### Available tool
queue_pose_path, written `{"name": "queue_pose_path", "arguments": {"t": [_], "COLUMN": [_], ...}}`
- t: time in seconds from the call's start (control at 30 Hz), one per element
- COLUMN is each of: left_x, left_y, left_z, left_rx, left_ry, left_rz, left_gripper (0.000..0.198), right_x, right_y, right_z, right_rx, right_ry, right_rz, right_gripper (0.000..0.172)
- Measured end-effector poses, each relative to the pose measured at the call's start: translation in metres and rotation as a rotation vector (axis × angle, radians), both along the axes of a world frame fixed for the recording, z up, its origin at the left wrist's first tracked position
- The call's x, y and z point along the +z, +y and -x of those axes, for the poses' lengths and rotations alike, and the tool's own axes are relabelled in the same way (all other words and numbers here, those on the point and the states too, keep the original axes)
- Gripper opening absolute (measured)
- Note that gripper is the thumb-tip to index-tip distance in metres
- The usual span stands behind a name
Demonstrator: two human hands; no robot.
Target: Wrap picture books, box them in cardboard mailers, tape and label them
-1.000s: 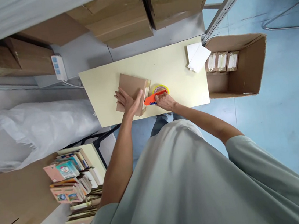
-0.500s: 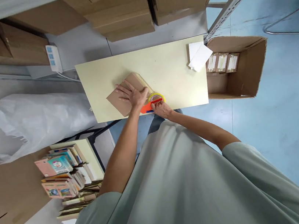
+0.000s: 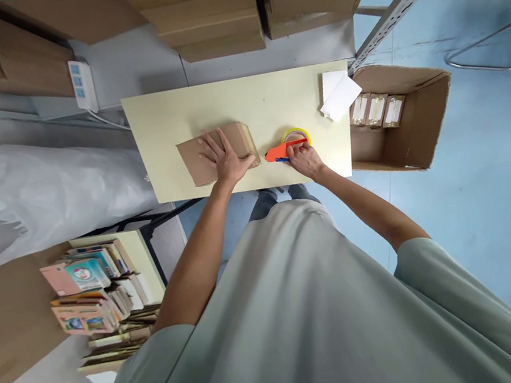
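Observation:
A small brown cardboard box [image 3: 240,135] lies on the pale yellow tabletop [image 3: 155,123], its flap spread out to the left. My left hand [image 3: 227,160] rests on top of it with the fingers spread. Clear tape shows along the box's right end. To the right of the box, my right hand [image 3: 304,158] is closed around an orange tape dispenser [image 3: 278,151] that carries a yellow-rimmed roll. The dispenser is apart from the box, over the table near its front edge.
White paper slips [image 3: 339,94] lie at the table's right end. Beside it stands an open carton [image 3: 426,123] with several small labelled boxes inside. Large cartons [image 3: 213,26] line the shelf behind. A white plastic-wrapped bundle [image 3: 55,188] and stacked books [image 3: 86,272] are at the left.
My right hand has drawn the tape dispenser away from the box, to the right and slightly back. The box has turned to lie straighter under my left hand.

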State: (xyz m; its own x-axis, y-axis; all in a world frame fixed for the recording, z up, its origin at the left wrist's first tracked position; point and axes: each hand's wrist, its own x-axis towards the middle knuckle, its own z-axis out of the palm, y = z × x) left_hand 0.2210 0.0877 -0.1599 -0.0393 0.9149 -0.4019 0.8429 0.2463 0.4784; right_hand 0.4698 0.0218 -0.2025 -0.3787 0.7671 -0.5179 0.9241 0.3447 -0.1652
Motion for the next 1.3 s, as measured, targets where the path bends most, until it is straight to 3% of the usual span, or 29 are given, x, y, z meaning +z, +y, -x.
{"name": "queue_pose_path", "arguments": {"t": [0.17,0.37,0.6,0.77,0.9,1.07,1.17,1.3], "left_x": [0.005,0.009,0.007,0.005,0.004,0.006,0.004,-0.003], "left_y": [-0.007,-0.021,-0.039,-0.045,-0.047,-0.048,-0.048,-0.048], "left_z": [0.016,0.027,0.031,0.027,0.023,0.02,0.02,0.022], "left_rx": [-0.128,-0.257,-0.278,-0.266,-0.263,-0.239,-0.23,-0.27], "left_ry": [0.011,0.027,-0.01,-0.017,-0.02,-0.045,-0.026,0.005], "left_rz": [0.014,0.075,0.068,0.055,0.048,0.05,0.051,0.046], "left_gripper": [0.129,0.13,0.108,0.097,0.097,0.095,0.096,0.102], "right_x": [0.009,0.02,0.024,0.019,0.013,0.005,0.002,0.003], "right_y": [0.014,0.006,-0.006,-0.016,-0.02,-0.002,0.017,0.046], "right_z": [0.036,0.076,0.115,0.087,0.033,-0.032,-0.033,0.003], "right_rx": [0.095,0.191,0.181,0.235,0.244,0.114,0.057,-0.013], "right_ry": [-0.002,0.064,0.106,0.089,0.017,-0.075,-0.036,0.022], "right_rz": [0.059,0.176,0.189,0.143,0.087,0.034,-0.029,-0.035], "right_gripper": [0.059,0.055,0.05,0.052,0.049,0.059,0.059,0.057]}}
